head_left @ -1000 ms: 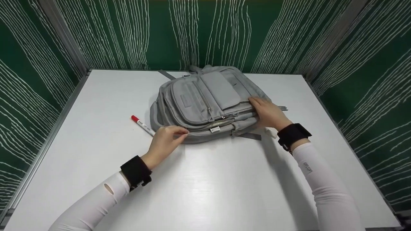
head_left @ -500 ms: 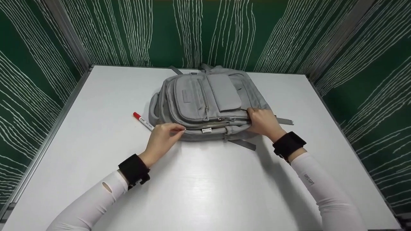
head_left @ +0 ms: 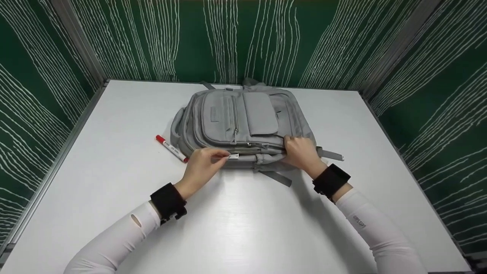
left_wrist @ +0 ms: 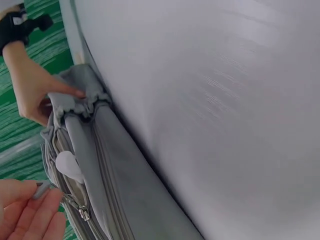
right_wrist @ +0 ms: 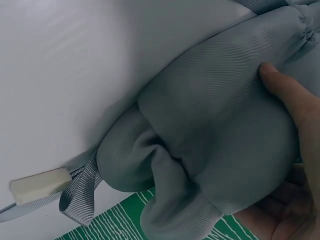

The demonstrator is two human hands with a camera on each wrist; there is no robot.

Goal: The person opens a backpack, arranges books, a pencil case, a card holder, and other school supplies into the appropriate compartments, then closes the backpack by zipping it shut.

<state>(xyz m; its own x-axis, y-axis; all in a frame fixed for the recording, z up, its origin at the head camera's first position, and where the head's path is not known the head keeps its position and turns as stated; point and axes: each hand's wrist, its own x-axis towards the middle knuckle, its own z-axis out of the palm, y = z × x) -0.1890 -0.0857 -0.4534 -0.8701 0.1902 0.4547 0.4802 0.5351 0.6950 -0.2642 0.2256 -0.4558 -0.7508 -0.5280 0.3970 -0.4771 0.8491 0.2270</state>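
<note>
Grey backpack (head_left: 243, 121): lying on the white table (head_left: 232, 228), front panel up, top handle toward the left of the head view and base toward the right
Front panel: a broad flap (head_left: 260, 114), an upright zip (head_left: 235, 116) and a small patch (head_left: 215, 114) beside it
Left hand (head_left: 201, 165): at the near edge of the backpack, thumb and fingers pinching a small grey tab (left_wrist: 42, 190)
Zip slider (left_wrist: 84, 214): metal, just beside the left fingers; I cannot tell whether the pinched tab belongs to it
White label (left_wrist: 69, 166): on the near edge of the backpack, right by the pinch
Right hand (head_left: 303, 154): gripping the near lower corner of the backpack, thumb laid over the cloth, other fingers behind its folds
Side pocket (head_left: 260, 159): its edge gathered, between the two hands
Loose straps (head_left: 276, 179): one end out from under the near edge, another beyond the base
Marker (head_left: 171, 149): white barrel, red at both ends, flat on the table between the backpack's handle end and the left hand
Pale block (right_wrist: 41, 185): on the table by a strap, near the base
Wrists: black bands (head_left: 168, 201) over white sleeves (head_left: 110, 239), an oval hole in the left sleeve
Walls (head_left: 194, 38): green with wavering white lines
</note>
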